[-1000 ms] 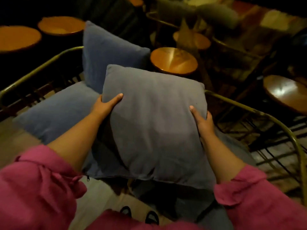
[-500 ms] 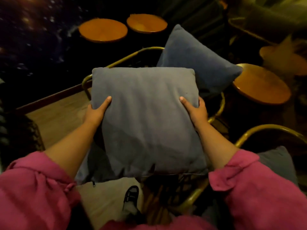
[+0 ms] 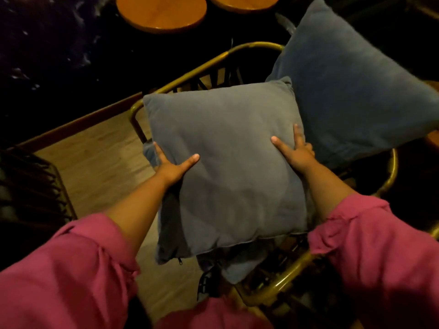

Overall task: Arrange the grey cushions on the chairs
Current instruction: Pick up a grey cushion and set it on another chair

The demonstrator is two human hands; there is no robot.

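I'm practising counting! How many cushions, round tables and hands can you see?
Grey cushions: 3, the held cushion, the leaning cushion, the seat cushion
Round wooden tables: 2
Hands: 2, left hand, right hand
Total: 7

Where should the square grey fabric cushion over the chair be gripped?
At its two side edges, roughly mid-height, coming in from both sides at once. The square grey fabric cushion is broad, soft and flat, so one hand would probably let it sag. The left hand and right hand already clamp it this way, thumbs on its face.
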